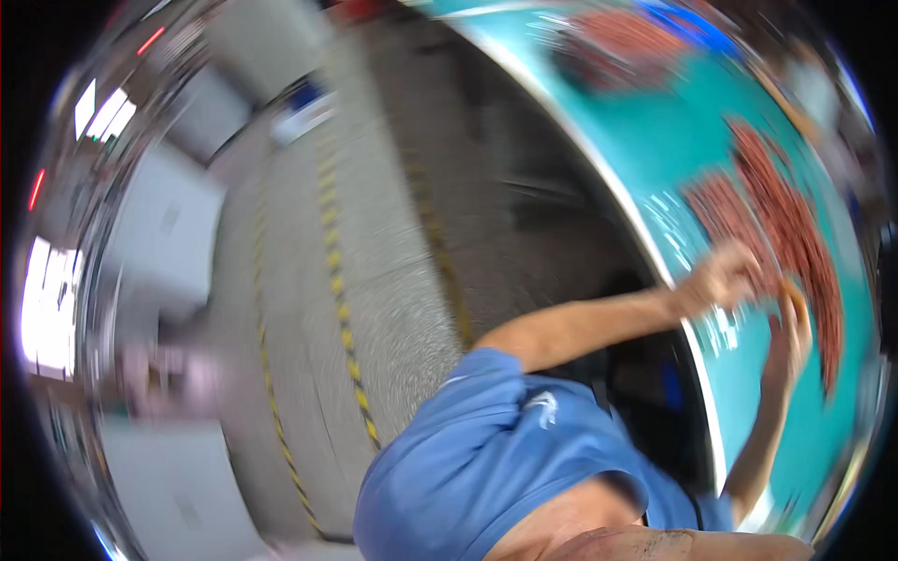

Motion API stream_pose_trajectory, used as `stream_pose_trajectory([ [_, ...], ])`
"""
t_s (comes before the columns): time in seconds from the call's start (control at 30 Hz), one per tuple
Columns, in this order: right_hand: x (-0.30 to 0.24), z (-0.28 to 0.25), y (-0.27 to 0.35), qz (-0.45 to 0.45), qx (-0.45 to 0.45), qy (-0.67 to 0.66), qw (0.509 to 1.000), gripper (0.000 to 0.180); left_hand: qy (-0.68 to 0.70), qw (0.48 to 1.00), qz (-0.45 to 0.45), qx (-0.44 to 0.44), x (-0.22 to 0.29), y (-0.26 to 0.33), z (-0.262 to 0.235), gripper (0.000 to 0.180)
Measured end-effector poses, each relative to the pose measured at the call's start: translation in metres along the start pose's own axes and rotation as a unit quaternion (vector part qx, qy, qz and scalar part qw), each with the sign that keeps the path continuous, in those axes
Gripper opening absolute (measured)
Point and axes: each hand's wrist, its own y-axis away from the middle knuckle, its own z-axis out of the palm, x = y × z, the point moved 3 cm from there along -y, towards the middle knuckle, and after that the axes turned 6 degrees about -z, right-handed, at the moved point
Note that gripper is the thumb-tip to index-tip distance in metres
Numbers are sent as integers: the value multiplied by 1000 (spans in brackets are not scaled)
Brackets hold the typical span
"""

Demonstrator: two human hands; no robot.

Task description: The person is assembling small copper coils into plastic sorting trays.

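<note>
Over the teal tabletop (739, 360) my two hands work close together, blurred by motion. My left hand (718, 278) has its fingers curled in, at the near end of a bundle of thin reddish-brown strands (725, 210) that look like wires. Just right of it my right hand (791, 327) points away from me, thumb and fingers drawn together. What either hand pinches is too small and smeared to make out. A longer bundle of reddish-brown strands (795, 234) lies to the right, beyond my right hand.
Another pile of reddish strands (622, 47) lies at the far end, beside a blue object (692, 26). A white edge (599, 154) borders the table. Left of it, the grey floor (393, 243) carries yellow-black tape lines (335, 271). Pale cabinets or boxes (166, 224) stand further left.
</note>
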Motion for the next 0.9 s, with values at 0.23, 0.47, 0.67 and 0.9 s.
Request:
stream_pose_trajectory([
  [0.23,-2,37,21,36,-8,59,998,24,36,995,-83,29,10,6,-18,26],
  [0.47,14,22,45,46,60,12,997,31,90,988,-114,-52,-19,10,18,28],
  [0.67,19,26,56,1,73,25,997,29,20,988,-134,-77,-15,16,29,25],
  [0.9,-8,20,49,45,109,-102,988,31,-74,993,-78,-55,-24,11,29,22],
])
